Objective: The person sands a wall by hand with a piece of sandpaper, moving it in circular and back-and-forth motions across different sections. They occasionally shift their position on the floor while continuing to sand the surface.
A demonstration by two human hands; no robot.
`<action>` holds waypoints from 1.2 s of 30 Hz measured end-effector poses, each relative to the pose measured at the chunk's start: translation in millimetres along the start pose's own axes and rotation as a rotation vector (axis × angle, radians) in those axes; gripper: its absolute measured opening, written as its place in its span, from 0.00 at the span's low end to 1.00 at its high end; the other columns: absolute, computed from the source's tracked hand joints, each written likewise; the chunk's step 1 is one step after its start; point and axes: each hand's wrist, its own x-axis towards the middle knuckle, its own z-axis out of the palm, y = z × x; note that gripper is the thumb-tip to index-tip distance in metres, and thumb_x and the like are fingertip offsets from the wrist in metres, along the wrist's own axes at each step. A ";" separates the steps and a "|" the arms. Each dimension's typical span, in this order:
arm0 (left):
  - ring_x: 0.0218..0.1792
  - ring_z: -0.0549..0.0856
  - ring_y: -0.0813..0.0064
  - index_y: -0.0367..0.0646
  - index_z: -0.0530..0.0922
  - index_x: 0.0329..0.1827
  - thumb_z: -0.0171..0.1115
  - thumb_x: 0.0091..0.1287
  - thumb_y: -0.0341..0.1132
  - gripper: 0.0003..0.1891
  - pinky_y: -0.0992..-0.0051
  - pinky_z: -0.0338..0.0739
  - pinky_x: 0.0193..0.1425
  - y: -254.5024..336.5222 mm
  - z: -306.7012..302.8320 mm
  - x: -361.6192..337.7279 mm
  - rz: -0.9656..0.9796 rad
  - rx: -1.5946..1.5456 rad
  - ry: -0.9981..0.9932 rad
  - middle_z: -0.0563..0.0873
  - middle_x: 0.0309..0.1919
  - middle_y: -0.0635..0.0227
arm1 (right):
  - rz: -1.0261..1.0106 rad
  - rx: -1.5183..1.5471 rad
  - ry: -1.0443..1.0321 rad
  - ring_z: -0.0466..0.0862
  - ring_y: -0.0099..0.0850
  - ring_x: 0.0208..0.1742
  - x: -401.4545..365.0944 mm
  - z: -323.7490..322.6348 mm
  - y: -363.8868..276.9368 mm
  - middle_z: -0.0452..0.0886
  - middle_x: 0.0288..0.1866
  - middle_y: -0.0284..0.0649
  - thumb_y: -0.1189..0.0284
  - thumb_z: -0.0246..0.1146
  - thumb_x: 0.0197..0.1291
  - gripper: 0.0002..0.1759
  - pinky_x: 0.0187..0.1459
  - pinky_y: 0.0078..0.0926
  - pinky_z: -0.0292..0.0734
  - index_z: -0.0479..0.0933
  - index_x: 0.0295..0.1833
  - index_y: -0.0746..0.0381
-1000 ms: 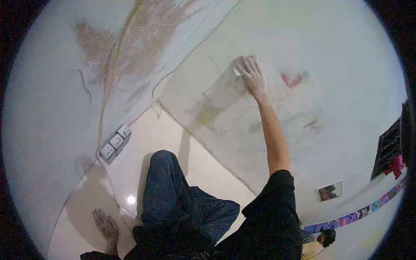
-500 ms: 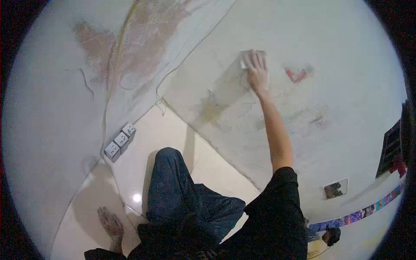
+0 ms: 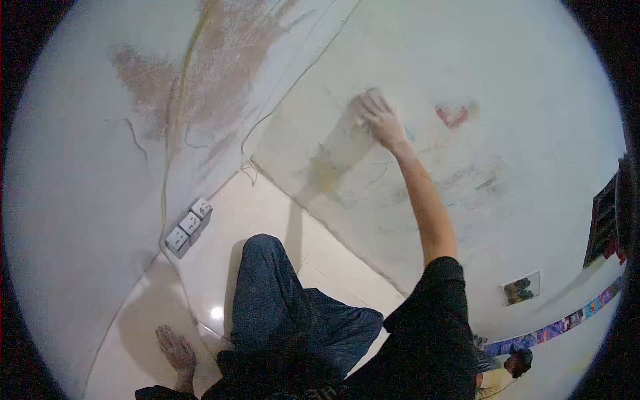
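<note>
My right hand [image 3: 381, 120] is stretched out to the wall [image 3: 427, 60], its fingers bent and blurred by motion. Beneath the fingers is a flat, pale rectangular pad, pressed to the wall and now mostly hidden by the hand. A long shadow and a yellowish stain [image 3: 323, 172] lie below it on the wall. Reddish marks [image 3: 453, 116] show to its right. Down at the lower left, my left hand [image 3: 177, 351] holds nothing; its fingers are stretched out over the pale tiled floor [image 3: 230, 200], beside my leg.
A row of socket boxes [image 3: 190, 225] stands on the floor against the left wall, with a cable [image 3: 175, 127] running up that wall. A thin wire [image 3: 250, 140] hangs at the corner. A small picture [image 3: 522, 289] and a colourful strip [image 3: 567, 323] are to the right; part of another person [image 3: 517, 363] shows there.
My right hand has moved down and slightly left along the wall, and the pad is less visible under it. The view has shifted slightly; my left hand stays beside my leg.
</note>
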 end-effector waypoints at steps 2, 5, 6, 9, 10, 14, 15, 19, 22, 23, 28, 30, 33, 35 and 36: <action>0.76 0.56 0.41 0.29 0.60 0.73 0.48 0.72 0.36 0.29 0.47 0.49 0.78 -0.2 2.5 -0.8 -0.009 -0.004 0.019 0.62 0.72 0.41 | -0.274 0.082 -0.040 0.56 0.31 0.80 1.5 6.2 0.0 0.58 0.80 0.32 0.63 0.56 0.66 0.31 0.80 0.36 0.46 0.63 0.75 0.48; 0.75 0.57 0.41 0.29 0.60 0.73 0.48 0.72 0.35 0.28 0.47 0.49 0.78 2.0 7.1 -0.6 -0.088 0.076 -0.038 0.63 0.72 0.41 | -0.003 0.095 0.073 0.58 0.32 0.80 5.1 -5.5 15.3 0.57 0.81 0.33 0.70 0.59 0.61 0.32 0.79 0.37 0.49 0.67 0.73 0.48; 0.75 0.57 0.41 0.29 0.60 0.73 0.48 0.73 0.35 0.28 0.47 0.49 0.78 0.2 9.4 1.1 -0.064 0.076 -0.016 0.63 0.72 0.41 | 0.133 0.128 0.152 0.57 0.33 0.80 6.0 -10.8 16.5 0.56 0.81 0.33 0.74 0.60 0.59 0.33 0.79 0.37 0.50 0.68 0.72 0.48; 0.76 0.57 0.41 0.29 0.59 0.73 0.48 0.73 0.35 0.28 0.47 0.51 0.78 -2.8 8.8 -1.1 -0.041 0.066 0.001 0.62 0.72 0.41 | 0.185 0.055 0.180 0.57 0.33 0.80 -3.6 -5.8 -1.3 0.57 0.80 0.33 0.66 0.59 0.62 0.32 0.79 0.38 0.50 0.66 0.73 0.46; 0.76 0.56 0.41 0.29 0.60 0.73 0.48 0.73 0.35 0.28 0.47 0.51 0.78 2.5 6.8 0.6 -0.074 0.058 -0.008 0.62 0.72 0.42 | 0.150 -0.051 0.112 0.57 0.31 0.80 -4.3 -1.5 -5.1 0.59 0.80 0.33 0.61 0.58 0.63 0.30 0.79 0.37 0.51 0.67 0.73 0.46; 0.76 0.56 0.43 0.29 0.60 0.72 0.48 0.73 0.35 0.28 0.48 0.51 0.78 -6.2 17.0 -2.9 0.021 0.113 0.075 0.62 0.72 0.42 | -0.223 -0.077 0.038 0.57 0.33 0.80 -13.0 20.2 3.6 0.57 0.81 0.33 0.56 0.59 0.62 0.33 0.80 0.42 0.48 0.65 0.74 0.43; 0.76 0.56 0.43 0.29 0.60 0.72 0.48 0.73 0.35 0.28 0.48 0.51 0.78 -8.4 20.6 -3.6 -0.004 0.098 0.059 0.62 0.72 0.42 | -0.141 -0.080 0.083 0.57 0.35 0.80 -13.3 23.6 6.6 0.56 0.81 0.33 0.55 0.59 0.62 0.35 0.80 0.45 0.47 0.63 0.75 0.43; 0.77 0.54 0.43 0.29 0.60 0.72 0.48 0.73 0.35 0.27 0.49 0.48 0.79 8.8 3.4 -0.2 -0.104 0.092 -0.069 0.61 0.73 0.41 | 0.326 0.176 0.249 0.54 0.34 0.81 -11.0 2.5 -5.1 0.51 0.83 0.34 0.60 0.58 0.65 0.33 0.81 0.43 0.45 0.62 0.76 0.43; 0.77 0.53 0.43 0.28 0.60 0.72 0.47 0.74 0.35 0.27 0.48 0.47 0.79 -0.1 10.2 1.7 -0.048 0.125 -0.029 0.60 0.73 0.39 | 0.050 -0.056 -0.094 0.53 0.34 0.82 -16.7 5.0 -19.5 0.49 0.83 0.33 0.61 0.56 0.66 0.31 0.80 0.43 0.45 0.62 0.75 0.43; 0.77 0.53 0.43 0.28 0.60 0.72 0.47 0.74 0.34 0.27 0.48 0.46 0.79 -3.2 16.4 -1.1 -0.013 0.132 0.010 0.60 0.73 0.39 | -0.064 -0.060 -0.001 0.52 0.35 0.82 -17.7 16.6 -16.9 0.51 0.83 0.34 0.63 0.57 0.66 0.32 0.80 0.44 0.47 0.63 0.76 0.44; 0.76 0.54 0.40 0.28 0.60 0.73 0.48 0.74 0.34 0.27 0.46 0.49 0.77 8.5 -6.5 0.3 -0.068 -0.050 -0.015 0.61 0.72 0.36 | 0.180 0.221 0.271 0.57 0.33 0.80 -9.9 1.3 13.5 0.55 0.81 0.36 0.75 0.59 0.59 0.35 0.79 0.42 0.51 0.66 0.74 0.42; 0.75 0.55 0.39 0.28 0.60 0.72 0.49 0.73 0.34 0.27 0.45 0.50 0.77 7.6 -3.0 1.2 -0.017 -0.038 0.026 0.62 0.71 0.36 | 0.338 0.194 0.345 0.58 0.34 0.80 -6.1 -6.9 11.0 0.57 0.81 0.36 0.75 0.59 0.59 0.35 0.79 0.41 0.51 0.67 0.73 0.42; 0.74 0.57 0.37 0.28 0.60 0.71 0.50 0.73 0.34 0.27 0.45 0.52 0.76 4.0 4.6 1.1 0.020 0.008 0.074 0.63 0.70 0.37 | 0.194 0.203 0.244 0.58 0.37 0.79 -5.4 6.4 -6.5 0.59 0.80 0.38 0.76 0.59 0.60 0.34 0.79 0.41 0.51 0.67 0.73 0.43; 0.74 0.58 0.37 0.28 0.61 0.71 0.50 0.73 0.34 0.27 0.45 0.52 0.76 10.3 -5.4 -0.9 -0.015 0.009 0.059 0.64 0.70 0.38 | -0.172 0.158 -0.001 0.58 0.39 0.79 -14.2 18.2 -14.3 0.61 0.79 0.39 0.75 0.60 0.60 0.34 0.78 0.42 0.52 0.67 0.73 0.45; 0.74 0.58 0.37 0.28 0.61 0.71 0.50 0.73 0.34 0.27 0.45 0.52 0.76 6.4 2.1 0.1 0.017 0.007 0.067 0.63 0.70 0.38 | -0.117 0.140 0.052 0.58 0.39 0.79 -10.7 21.4 -8.5 0.60 0.79 0.39 0.72 0.60 0.60 0.34 0.79 0.42 0.51 0.66 0.74 0.45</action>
